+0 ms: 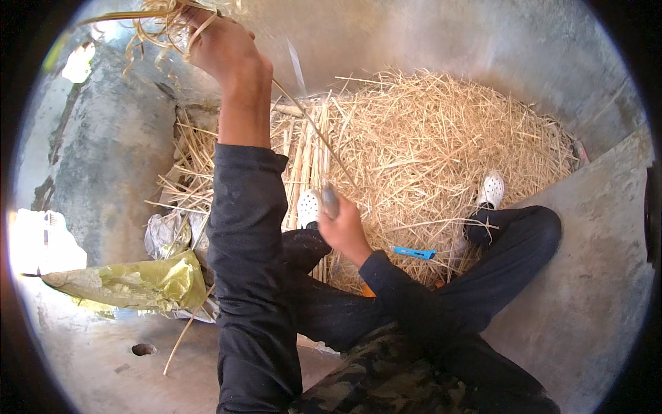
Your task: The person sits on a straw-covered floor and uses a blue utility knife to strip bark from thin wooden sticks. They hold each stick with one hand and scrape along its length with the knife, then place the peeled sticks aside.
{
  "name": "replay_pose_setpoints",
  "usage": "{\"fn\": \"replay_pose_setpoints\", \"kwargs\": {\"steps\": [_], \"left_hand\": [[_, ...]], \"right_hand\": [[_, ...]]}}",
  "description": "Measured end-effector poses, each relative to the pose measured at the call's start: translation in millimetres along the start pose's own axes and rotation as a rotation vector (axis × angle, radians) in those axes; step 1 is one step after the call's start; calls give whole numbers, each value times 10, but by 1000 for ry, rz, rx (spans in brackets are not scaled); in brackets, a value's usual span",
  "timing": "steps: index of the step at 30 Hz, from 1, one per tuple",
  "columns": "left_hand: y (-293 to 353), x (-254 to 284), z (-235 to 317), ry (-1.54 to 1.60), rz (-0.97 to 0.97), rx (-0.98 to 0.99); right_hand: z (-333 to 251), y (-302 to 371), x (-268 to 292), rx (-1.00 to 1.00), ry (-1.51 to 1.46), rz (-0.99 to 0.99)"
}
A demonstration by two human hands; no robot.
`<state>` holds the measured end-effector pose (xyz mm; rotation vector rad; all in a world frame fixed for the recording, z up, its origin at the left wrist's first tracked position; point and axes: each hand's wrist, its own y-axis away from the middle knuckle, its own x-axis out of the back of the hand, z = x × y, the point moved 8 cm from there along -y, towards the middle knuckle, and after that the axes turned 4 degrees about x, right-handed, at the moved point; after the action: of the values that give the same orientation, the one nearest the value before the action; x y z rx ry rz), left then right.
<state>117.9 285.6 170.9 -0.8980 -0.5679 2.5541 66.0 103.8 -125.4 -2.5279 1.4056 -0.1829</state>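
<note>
My left hand [224, 52] is raised at the upper left, closed around a bunch of thin straw-coloured strips [155, 15] with curled ends; the picture's top edge cuts off part of the fingers. From that hand a long thin strip [314, 125] slants down towards my right hand [346, 233]. The right one, lower and nearer the middle, is closed on a grey-handled tool [330, 201]. A pale, narrow part above the handle is blurred, so its exact kind cannot be made out. A blue utility knife [414, 253] lies on the straw to the right of that hand.
A wide heap of loose straw [441, 138] covers the floor ahead, with longer stalks [301, 162] at its left. My white clogs [492, 188] rest in it. Concrete walls [483, 34] stand around. A yellow-green sack [158, 281] lies left, near a round hole [143, 350].
</note>
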Motion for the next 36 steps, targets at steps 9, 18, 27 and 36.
{"fn": "replay_pose_setpoints", "kwargs": {"steps": [9, 18, 27, 36], "left_hand": [[79, -6, 30, 22, -47, -44], [40, -137, -130, -12, -143, 27], [85, -353, 189, 11, -273, -31], [-41, -447, -134, -9, -353, -45]], "right_hand": [[-75, 42, 109, -296, -76, -141], [1260, 432, 471, -162, 319, -46], [811, 503, 438, -852, -386, -207], [277, 162, 424, -738, -417, -213]]}}
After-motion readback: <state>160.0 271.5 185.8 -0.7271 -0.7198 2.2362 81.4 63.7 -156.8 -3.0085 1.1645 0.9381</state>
